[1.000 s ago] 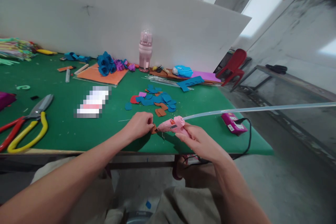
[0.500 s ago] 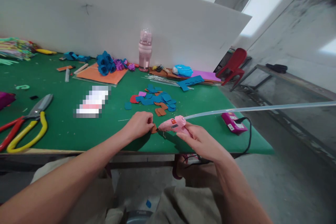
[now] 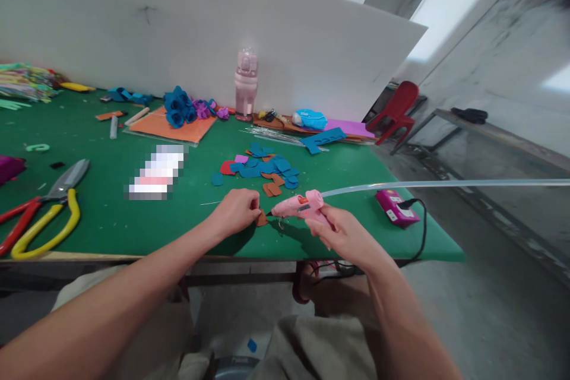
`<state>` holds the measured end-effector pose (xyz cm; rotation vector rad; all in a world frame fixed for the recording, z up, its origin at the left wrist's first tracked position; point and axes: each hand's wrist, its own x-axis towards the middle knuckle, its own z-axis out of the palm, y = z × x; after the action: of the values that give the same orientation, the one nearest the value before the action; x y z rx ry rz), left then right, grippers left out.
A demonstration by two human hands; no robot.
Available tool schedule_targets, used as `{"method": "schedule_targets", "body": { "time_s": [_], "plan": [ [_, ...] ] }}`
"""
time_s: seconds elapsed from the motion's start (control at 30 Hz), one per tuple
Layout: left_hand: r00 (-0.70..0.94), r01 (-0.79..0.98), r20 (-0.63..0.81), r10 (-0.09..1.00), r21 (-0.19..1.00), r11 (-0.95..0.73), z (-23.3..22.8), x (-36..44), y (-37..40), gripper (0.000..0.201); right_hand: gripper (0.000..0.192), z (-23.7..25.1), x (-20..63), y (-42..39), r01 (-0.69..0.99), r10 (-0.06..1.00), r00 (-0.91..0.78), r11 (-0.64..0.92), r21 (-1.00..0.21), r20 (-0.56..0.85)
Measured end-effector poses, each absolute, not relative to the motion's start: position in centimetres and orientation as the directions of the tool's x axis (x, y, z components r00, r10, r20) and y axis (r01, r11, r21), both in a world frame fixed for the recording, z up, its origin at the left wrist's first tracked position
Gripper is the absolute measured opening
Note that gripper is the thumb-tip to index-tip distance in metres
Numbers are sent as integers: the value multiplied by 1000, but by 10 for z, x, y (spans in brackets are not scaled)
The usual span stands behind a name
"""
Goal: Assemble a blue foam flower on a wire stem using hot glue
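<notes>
My left hand (image 3: 236,209) pinches a small brown foam piece (image 3: 260,219) just above the green table (image 3: 111,219), near its front edge. My right hand (image 3: 342,234) grips a pink glue gun (image 3: 300,206); its nozzle points left and sits a little right of the brown piece. A long clear glue stick (image 3: 445,184) runs out of the gun's back to the right. A pile of blue, brown and red foam petals (image 3: 260,170) lies just beyond both hands.
Red and yellow-handled snips (image 3: 42,214) lie at the left. A magenta power block (image 3: 394,208) with a black cable sits at the right table edge. Blue foam roses (image 3: 177,107), an orange sheet, a pink bottle (image 3: 246,83) and foam scraps stand by the white back board.
The glue gun has lifted slightly and drawn a little to the right, away from the brown piece. My left hand has hardly moved.
</notes>
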<state>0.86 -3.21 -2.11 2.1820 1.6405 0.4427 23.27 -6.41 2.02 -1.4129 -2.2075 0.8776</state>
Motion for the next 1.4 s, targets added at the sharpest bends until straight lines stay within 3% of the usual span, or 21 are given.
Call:
{"method": "schedule_targets", "body": {
  "time_s": [0.2, 0.57, 1.4],
  "plan": [
    [273, 848, 24, 962, 466, -252, -21, 8, -32, 10, 30, 24, 229, -65, 667, 890, -449, 273, -694, -82],
    [275, 839, 25, 961, 481, -252, -21, 10, -32, 8, 25, 20, 224, -66, 652, 864, -504, 369, -662, -15],
    [284, 844, 29, 958, 467, -264, -21, 9, -32, 9, 27, 26, 223, -69, 677, 850, -526, 434, -595, 22]
  ]
}}
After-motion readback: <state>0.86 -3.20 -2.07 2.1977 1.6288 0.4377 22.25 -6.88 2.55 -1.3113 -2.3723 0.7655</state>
